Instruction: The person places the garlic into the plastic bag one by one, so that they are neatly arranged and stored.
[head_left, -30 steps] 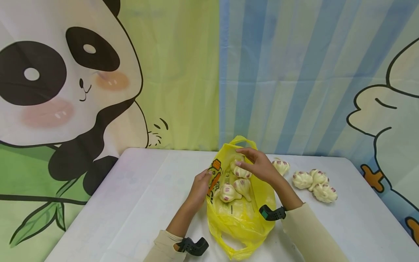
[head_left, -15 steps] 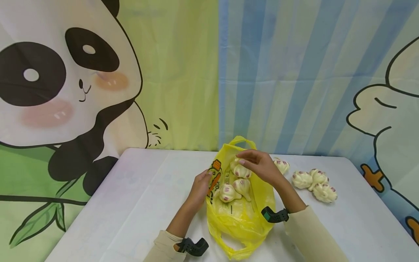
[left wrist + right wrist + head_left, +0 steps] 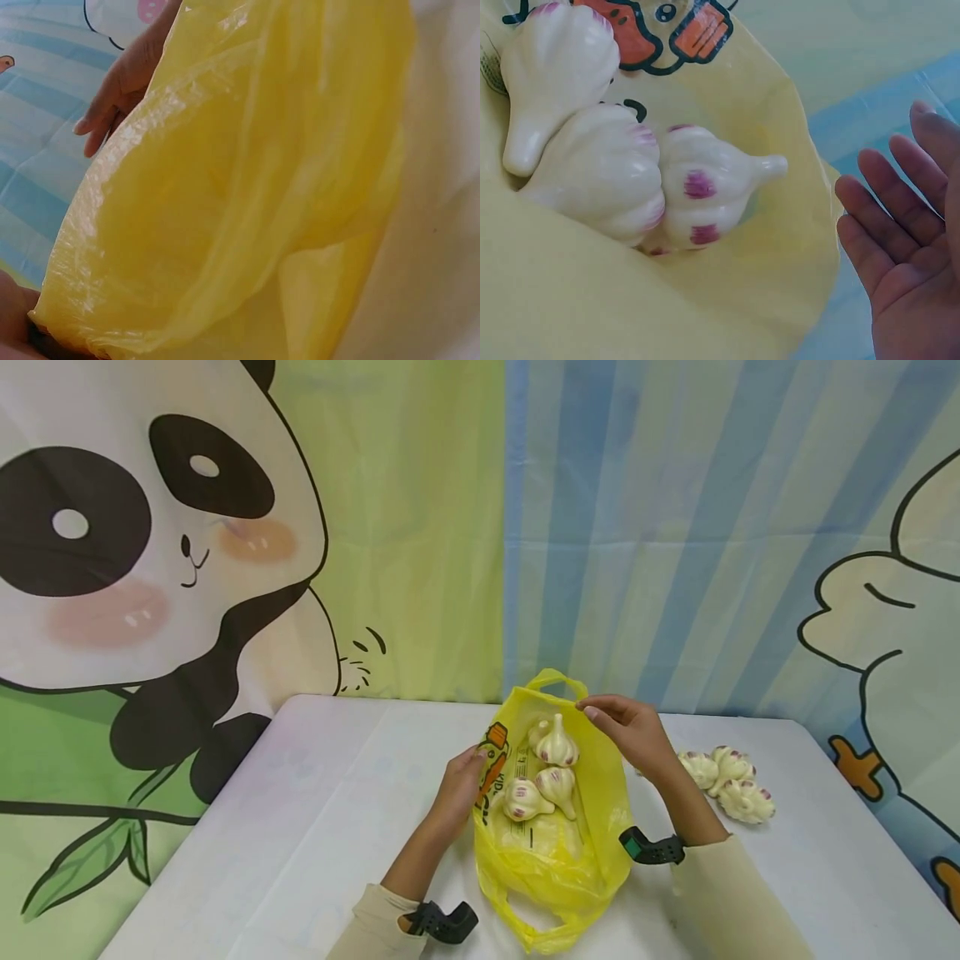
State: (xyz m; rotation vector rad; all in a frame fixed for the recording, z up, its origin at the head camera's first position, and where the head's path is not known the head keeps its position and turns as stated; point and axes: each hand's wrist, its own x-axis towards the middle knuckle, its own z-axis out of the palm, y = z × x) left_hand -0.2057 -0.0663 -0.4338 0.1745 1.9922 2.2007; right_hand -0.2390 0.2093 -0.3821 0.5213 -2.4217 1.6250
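A yellow plastic bag (image 3: 600,827) lies on the table with its mouth spread. My left hand (image 3: 459,787) grips its left edge, fingers partly hidden by the plastic. Several garlic bulbs (image 3: 558,743), white with purple patches, rest inside; the right wrist view shows garlic bulbs (image 3: 604,176) bunched together there. My right hand (image 3: 633,731) is beside the bag's upper right rim, palm toward the opening. In the right wrist view that right hand (image 3: 900,232) has its fingers extended and holds nothing. Yellow plastic (image 3: 225,180) fills most of the left wrist view.
More garlic bulbs (image 3: 745,802) lie clustered on the white table (image 3: 315,843), right of my right forearm. A curtain with a printed panda (image 3: 202,468) hangs behind the table's back edge. Bag handles (image 3: 557,678) loop out at the top and bottom.
My right hand has moved from over the garlic inside the bag rightward to the rim, uncovering the upper bulbs. It now covers the loose bulb near the rim. My left hand stays put.
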